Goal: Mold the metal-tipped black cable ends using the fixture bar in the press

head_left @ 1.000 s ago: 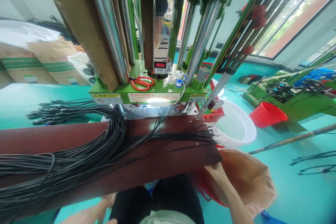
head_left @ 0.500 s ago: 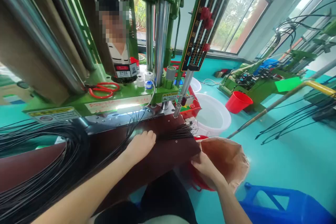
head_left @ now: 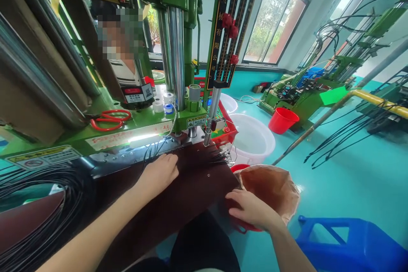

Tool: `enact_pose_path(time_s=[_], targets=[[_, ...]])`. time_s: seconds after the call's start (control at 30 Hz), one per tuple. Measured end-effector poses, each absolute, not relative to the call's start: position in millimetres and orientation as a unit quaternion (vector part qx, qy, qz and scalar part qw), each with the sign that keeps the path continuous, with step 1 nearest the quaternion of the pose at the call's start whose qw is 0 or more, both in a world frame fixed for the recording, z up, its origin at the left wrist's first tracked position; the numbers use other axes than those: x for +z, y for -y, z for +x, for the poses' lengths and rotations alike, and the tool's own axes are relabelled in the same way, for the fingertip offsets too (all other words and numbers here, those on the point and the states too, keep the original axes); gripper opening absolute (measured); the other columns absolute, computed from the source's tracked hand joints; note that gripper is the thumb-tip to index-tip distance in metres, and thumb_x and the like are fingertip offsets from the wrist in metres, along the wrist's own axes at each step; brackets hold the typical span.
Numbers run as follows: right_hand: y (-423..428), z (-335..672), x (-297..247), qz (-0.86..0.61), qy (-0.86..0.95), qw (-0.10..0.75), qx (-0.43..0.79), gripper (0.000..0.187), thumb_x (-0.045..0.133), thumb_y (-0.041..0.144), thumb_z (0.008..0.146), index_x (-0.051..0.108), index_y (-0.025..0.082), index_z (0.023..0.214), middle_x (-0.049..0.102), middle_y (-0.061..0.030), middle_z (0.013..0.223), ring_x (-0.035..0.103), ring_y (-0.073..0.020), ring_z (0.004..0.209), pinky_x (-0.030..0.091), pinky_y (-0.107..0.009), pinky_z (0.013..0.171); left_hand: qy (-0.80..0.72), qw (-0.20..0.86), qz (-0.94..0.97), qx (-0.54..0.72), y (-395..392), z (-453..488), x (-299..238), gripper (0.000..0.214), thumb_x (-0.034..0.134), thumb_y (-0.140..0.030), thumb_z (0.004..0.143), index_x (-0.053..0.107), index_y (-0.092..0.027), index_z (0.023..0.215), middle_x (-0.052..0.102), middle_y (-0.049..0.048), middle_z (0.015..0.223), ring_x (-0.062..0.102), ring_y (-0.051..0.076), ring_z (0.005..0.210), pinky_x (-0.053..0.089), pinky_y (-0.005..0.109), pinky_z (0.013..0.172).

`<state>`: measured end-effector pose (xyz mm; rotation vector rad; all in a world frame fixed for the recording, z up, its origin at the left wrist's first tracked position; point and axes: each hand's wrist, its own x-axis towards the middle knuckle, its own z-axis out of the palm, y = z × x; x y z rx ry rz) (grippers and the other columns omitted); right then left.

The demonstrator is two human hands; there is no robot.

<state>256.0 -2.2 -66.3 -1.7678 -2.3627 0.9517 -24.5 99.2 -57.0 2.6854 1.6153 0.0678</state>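
Observation:
My left hand [head_left: 159, 172] is above the dark brown board [head_left: 194, 187] in front of the press, its fingers curled down around thin black cables [head_left: 152, 151]. The fingertips are hidden, so how many cables are in the grasp does not show. Off the board's right corner hangs my right hand [head_left: 250, 209], holding nothing, with thumb and fingers apart. It is in front of the brown paper-lined bin [head_left: 270, 178]. More black cables with metal ends [head_left: 223, 156] lie at the board's right end, between my hands.
The green press [head_left: 143, 119] stands close ahead, with red scissors [head_left: 110, 120] on its ledge. A thick coil of black cable [head_left: 75, 195] lies left. White tubs [head_left: 255, 136], a red bucket [head_left: 283, 120] and a blue plastic stool [head_left: 353, 242] are at right. A person is behind the press.
My right hand has come off the board's corner and its fingers have spread. My left hand has shifted slightly left in the picture and stays curled. The camera view has turned a little right.

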Motion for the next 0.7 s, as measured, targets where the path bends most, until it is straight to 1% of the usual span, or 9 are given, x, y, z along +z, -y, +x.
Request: enact_pose_path(time_s=[0.07,0.13,0.2,0.27,0.37,0.4,0.53,0.7], targets=[[-0.9,247.4,-63.5,-0.519,0.792,0.028,0.320,0.030,0.051,0.024,0.077,0.060,0.020,0.105,0.063,-0.0038,0.101,0.056,-0.0184,0.092,0.039,-0.025,0.080,-0.519,0.049,0.852,0.040,-97.4,-28.1,-59.1,0.020,0.029,-0.019,0.085,0.049,-0.016,0.088,0.056,0.0065,0.086,0.056,0.019,0.081,0.042,0.029,0.070],[-5.0,238.9,-64.2,-0.493,0.808,0.023,0.323,0.025,0.051,0.026,0.077,0.063,0.020,0.099,0.066,-0.0024,0.094,0.058,-0.0170,0.085,0.040,-0.023,0.075,-0.512,0.085,0.853,0.056,-98.6,-27.1,-67.6,0.020,0.030,-0.024,0.087,0.048,-0.016,0.093,0.056,0.0067,0.090,0.057,0.018,0.081,0.042,0.030,0.071],[-7.9,232.1,-66.2,-0.497,0.810,0.013,0.310,0.022,0.050,0.027,0.079,0.065,0.019,0.092,0.067,-0.0018,0.085,0.059,-0.0157,0.077,0.040,-0.022,0.068,-0.509,0.101,0.853,0.062,-102.6,-22.4,-79.5,0.021,0.035,-0.027,0.086,0.049,-0.015,0.097,0.056,0.0082,0.095,0.057,0.020,0.086,0.042,0.031,0.074],[-8.4,228.3,-67.7,-0.505,0.812,0.009,0.294,0.021,0.048,0.028,0.080,0.065,0.018,0.088,0.068,-0.0019,0.079,0.059,-0.0150,0.071,0.039,-0.022,0.063,-0.509,0.108,0.853,0.046,-108.0,-16.7,-90.3,0.020,0.040,-0.028,0.084,0.052,-0.015,0.094,0.057,0.0088,0.095,0.057,0.021,0.087,0.041,0.031,0.075],[-5.5,227.5,-68.9,-0.495,0.817,0.016,0.296,0.020,0.049,0.027,0.081,0.064,0.018,0.090,0.067,-0.0025,0.083,0.058,-0.0148,0.074,0.038,-0.021,0.064,-0.507,0.115,0.854,0.025,-114.0,-11.6,-97.1,0.017,0.041,-0.027,0.084,0.054,-0.016,0.083,0.056,0.0067,0.090,0.058,0.019,0.084,0.041,0.029,0.073],[-4.4,227.9,-69.4,-0.487,0.820,0.021,0.301,0.020,0.049,0.027,0.081,0.064,0.018,0.091,0.067,-0.0026,0.085,0.058,-0.0147,0.075,0.038,-0.020,0.065,-0.509,0.115,0.853,0.026,-114.8,-11.0,-96.8,0.017,0.040,-0.026,0.084,0.054,-0.016,0.083,0.056,0.0059,0.090,0.058,0.019,0.083,0.041,0.029,0.072],[-2.6,227.6,-70.2,-0.468,0.829,0.028,0.306,0.021,0.051,0.025,0.080,0.063,0.016,0.094,0.066,-0.0030,0.087,0.057,-0.0143,0.076,0.039,-0.020,0.067,-0.516,0.094,0.852,0.005,-113.4,-10.1,-91.7,0.017,0.039,-0.025,0.084,0.054,-0.019,0.090,0.054,0.0051,0.098,0.059,0.017,0.080,0.042,0.027,0.067],[-5.0,222.5,-67.0,-0.454,0.842,0.006,0.290,0.021,0.051,0.024,0.080,0.064,0.015,0.093,0.066,-0.0032,0.082,0.058,-0.0143,0.071,0.039,-0.020,0.067,-0.515,0.071,0.853,-0.040,-111.0,-5.5,-88.7,0.017,0.041,-0.024,0.083,0.052,-0.016,0.094,0.054,0.0074,0.097,0.060,0.018,0.079,0.043,0.029,0.067]])
